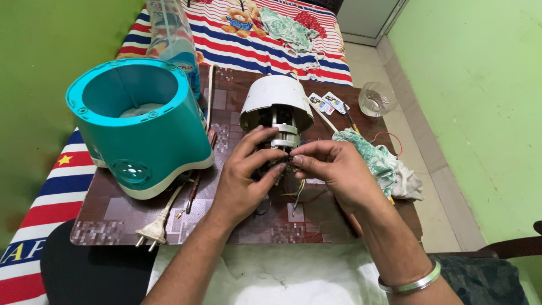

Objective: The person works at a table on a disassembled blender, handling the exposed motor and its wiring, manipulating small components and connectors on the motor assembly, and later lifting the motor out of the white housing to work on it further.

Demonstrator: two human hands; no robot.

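Observation:
A white domed motor housing [276, 99] lies on its side on the brown patterned board [113, 212], its metal motor core [284, 129] facing me. My left hand [245, 175] wraps around the near end of the motor. My right hand [333, 169] pinches thin wires [297, 191] at the motor's near end, fingertips close to the left hand's. Yellow and dark wires hang down between both hands. A metal bangle [409, 282] sits on my right wrist.
A teal and white appliance shell [138, 121] stands at the left, with a white plug and cord [153, 229] near the front edge. A green patterned cloth [378, 161], a glass bowl [376, 99], small packets [327, 103], a red wire [389, 135] and a screwdriver [195, 189] lie around. Striped bedding [243, 39] lies beyond.

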